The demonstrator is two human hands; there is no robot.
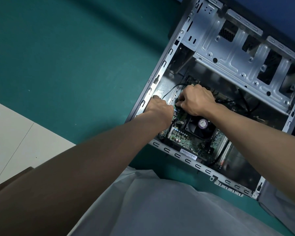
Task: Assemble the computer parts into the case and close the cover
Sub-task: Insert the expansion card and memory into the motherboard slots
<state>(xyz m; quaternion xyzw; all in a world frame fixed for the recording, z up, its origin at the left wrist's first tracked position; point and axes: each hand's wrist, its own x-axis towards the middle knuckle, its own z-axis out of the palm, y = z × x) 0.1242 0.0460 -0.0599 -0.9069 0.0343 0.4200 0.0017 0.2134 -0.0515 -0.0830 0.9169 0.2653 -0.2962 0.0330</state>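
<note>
An open grey computer case (162, 65) lies on its side on a teal table (75, 65). A green motherboard (182, 138) with a black CPU fan (201, 125) sits inside it. My right hand (197, 101) is over the board's far left edge, with thumb and fingers pinched together at the end of a thin black cable (170, 89). My left hand (158, 106) reaches in beside the case's left rim, next to where the cable's loop comes down. Its fingers are hidden below the hand.
A silver drive cage (237, 65) fills the far half of the case. Memory sticks (225, 149) stand near the board's right side, and more black cables (245, 103) run behind my right wrist. My white garment (160, 201) covers the near table edge. Pale floor tiles (7, 133) show at left.
</note>
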